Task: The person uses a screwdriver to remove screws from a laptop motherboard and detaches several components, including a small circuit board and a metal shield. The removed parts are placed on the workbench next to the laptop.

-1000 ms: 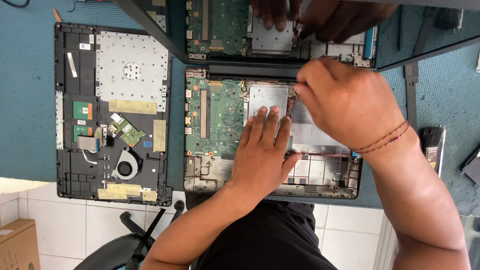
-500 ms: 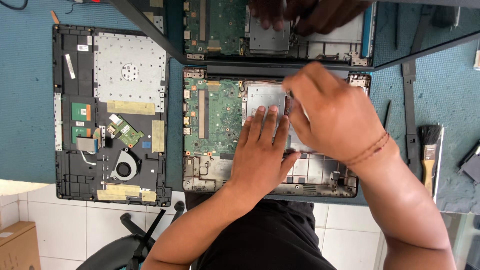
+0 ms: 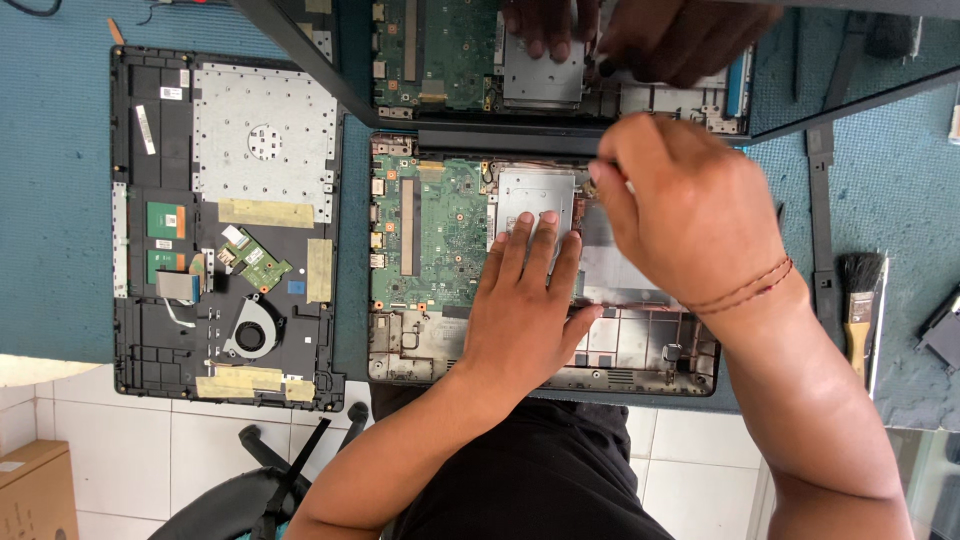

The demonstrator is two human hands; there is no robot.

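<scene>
An opened laptop base (image 3: pixel 640 350) lies on a blue mat, its green circuit board (image 3: pixel 430 230) and a silver metal plate (image 3: pixel 535 190) bare. My left hand (image 3: pixel 525 310) rests flat on the base, fingers apart, with the fingertips on the silver plate. My right hand (image 3: pixel 680 215) hovers over the base's far edge by the hinge bar (image 3: pixel 500 140). Its fingers are curled and the fingertips pinch together. Whether they hold anything is hidden. The glossy tilted screen (image 3: pixel 450 60) mirrors the board and both hands.
A second black laptop shell (image 3: pixel 225 220) with a fan (image 3: pixel 250 335) lies to the left. At the right are a black strip (image 3: pixel 822 220) and a paintbrush (image 3: pixel 860 300). Below the table edge are a cardboard box (image 3: pixel 35 490) and a chair (image 3: pixel 250 490).
My right hand has shifted slightly back and forth along the hinge edge. My left hand has stayed flat in the same spot.
</scene>
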